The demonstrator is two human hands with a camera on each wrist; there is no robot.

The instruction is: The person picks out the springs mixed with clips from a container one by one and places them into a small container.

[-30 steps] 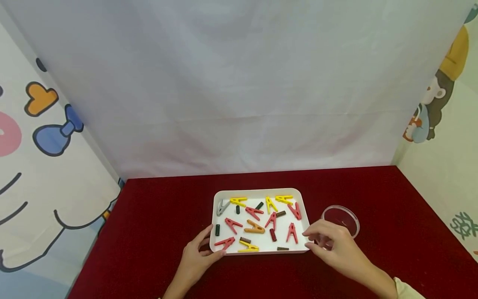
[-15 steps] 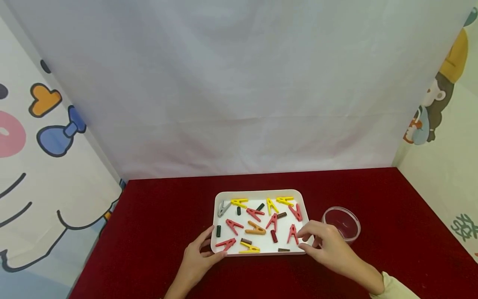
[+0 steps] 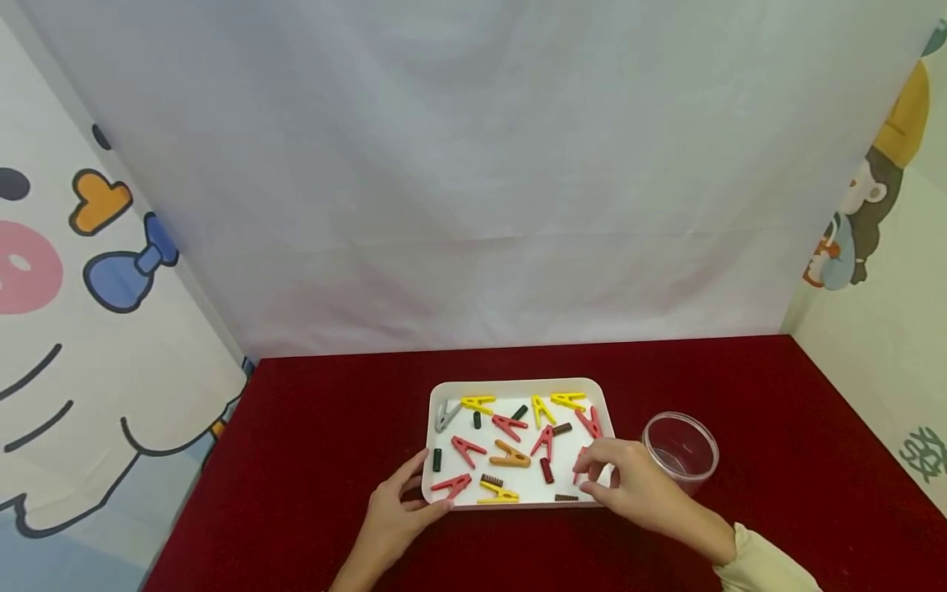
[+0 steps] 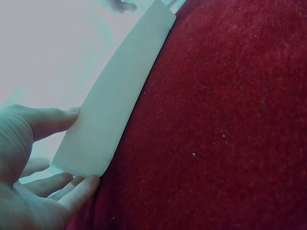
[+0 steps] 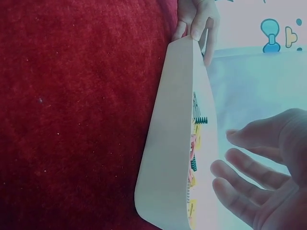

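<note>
A white rectangular tray (image 3: 528, 487) holds several plastic A-shaped clips in red, yellow, orange and grey, with small coil springs scattered among them. My left hand (image 3: 392, 518) grips its front left corner. In the left wrist view, the thumb presses the tray wall (image 4: 110, 100) near the rim and the other fingers bear on the corner's short side. Over the tray's front right part reaches my right hand (image 3: 636, 485), thumb and fingers apart around a red clip (image 3: 576, 478), which they partly cover. The right wrist view shows the right hand (image 5: 259, 177) with nothing between its loosely bent fingers.
Right of the tray, just behind the right hand, stands a round clear plastic tub (image 3: 714, 464). A dark red cloth (image 3: 333, 427) covers the table, and a white curtain (image 3: 503, 288) hangs behind it. Patterned panels flank both sides.
My right hand has moved left from the tray's right rim to over the red clip. The left hand keeps its hold on the corner. The head view has shifted slightly.
</note>
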